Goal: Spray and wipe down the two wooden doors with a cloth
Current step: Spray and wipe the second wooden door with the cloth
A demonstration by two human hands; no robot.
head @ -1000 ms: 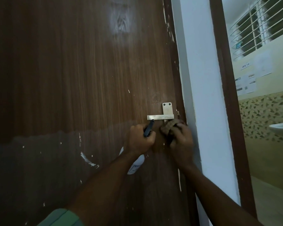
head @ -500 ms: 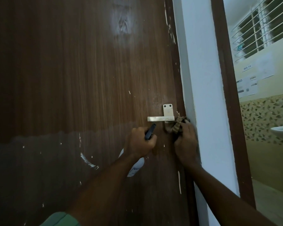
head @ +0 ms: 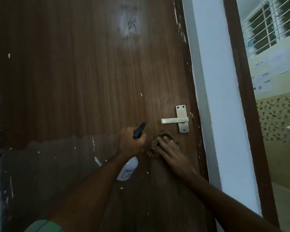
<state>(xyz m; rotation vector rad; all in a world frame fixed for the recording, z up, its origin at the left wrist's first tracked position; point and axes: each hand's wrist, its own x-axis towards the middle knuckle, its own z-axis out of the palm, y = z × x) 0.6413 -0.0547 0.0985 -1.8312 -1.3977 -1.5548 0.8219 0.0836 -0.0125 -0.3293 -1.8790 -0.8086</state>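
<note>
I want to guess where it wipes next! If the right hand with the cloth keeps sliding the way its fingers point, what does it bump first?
Probably the door handle; the right hand points up toward it.

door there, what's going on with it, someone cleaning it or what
A person is wiping a brown wooden door. The right hand presses a brownish cloth flat against the wood just below and left of the metal lever handle. The left hand grips a spray bottle by its black trigger head, nozzle aimed at the door. White specks and a pale smear higher up remain on the surface.
</note>
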